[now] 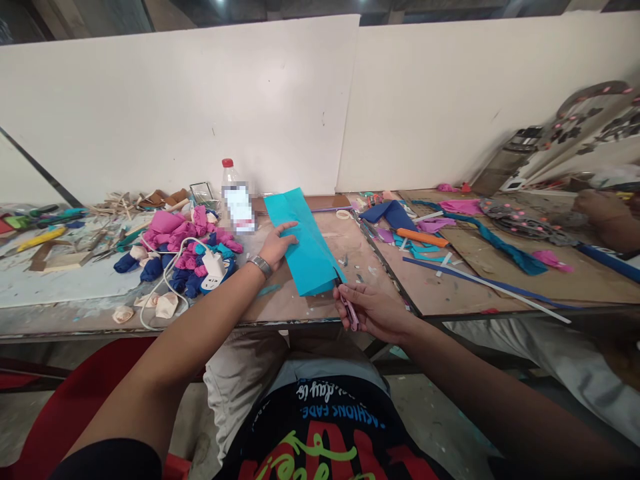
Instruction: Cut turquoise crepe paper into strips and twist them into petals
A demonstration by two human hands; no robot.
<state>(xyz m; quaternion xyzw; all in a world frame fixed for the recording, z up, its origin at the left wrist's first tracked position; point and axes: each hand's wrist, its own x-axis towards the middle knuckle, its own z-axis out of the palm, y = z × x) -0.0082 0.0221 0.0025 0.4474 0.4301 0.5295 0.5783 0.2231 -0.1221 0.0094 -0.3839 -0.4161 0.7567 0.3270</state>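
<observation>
A turquoise sheet (311,257) lies slantwise on the brown-covered table (270,308). Resting on its left edge is my left hand (280,245), with a watch on the wrist; its fingers are spread flat over the sheet, the thumb apart. My right hand (367,308) is wrapped round the pink handles of a pair of scissors (353,316) at the sheet's near right corner. The dark blades point up and away, at the sheet's right edge, and are partly hidden by the paper.
Crumpled pink and blue pieces (173,230), a white power strip (214,267) with its cable and a red-capped bottle (231,193) are left. On the right lie an orange roll (423,238) and long strips (493,279). Another person's hand (603,210) is far right.
</observation>
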